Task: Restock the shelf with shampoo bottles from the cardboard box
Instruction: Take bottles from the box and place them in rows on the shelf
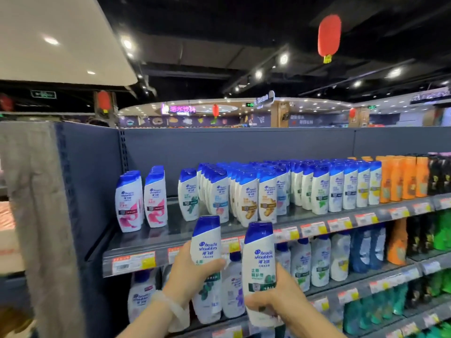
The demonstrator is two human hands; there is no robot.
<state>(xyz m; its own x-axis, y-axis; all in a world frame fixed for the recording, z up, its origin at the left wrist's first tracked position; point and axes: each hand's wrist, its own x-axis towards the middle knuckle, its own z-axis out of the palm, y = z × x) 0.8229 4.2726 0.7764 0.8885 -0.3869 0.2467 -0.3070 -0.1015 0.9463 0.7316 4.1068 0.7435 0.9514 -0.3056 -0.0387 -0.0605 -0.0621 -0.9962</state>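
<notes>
My left hand (188, 274) grips a white shampoo bottle with a blue cap and green leaf label (206, 242), held upright just below the top shelf's front edge (136, 242). My right hand (275, 298) grips a second bottle of the same kind (259, 259) beside it, also upright. On the top shelf one matching green-label bottle (188, 195) stands alone, with a gap to its left. Pink-label bottles (129, 206) stand further left. The cardboard box is not clearly in view.
Rows of white blue-capped bottles (280, 189) fill the shelf to the right, then orange bottles (402, 178) and dark ones. Lower shelves hold more bottles (319, 262) behind price tags (134, 263). A grey upright panel (36, 203) stands at the left.
</notes>
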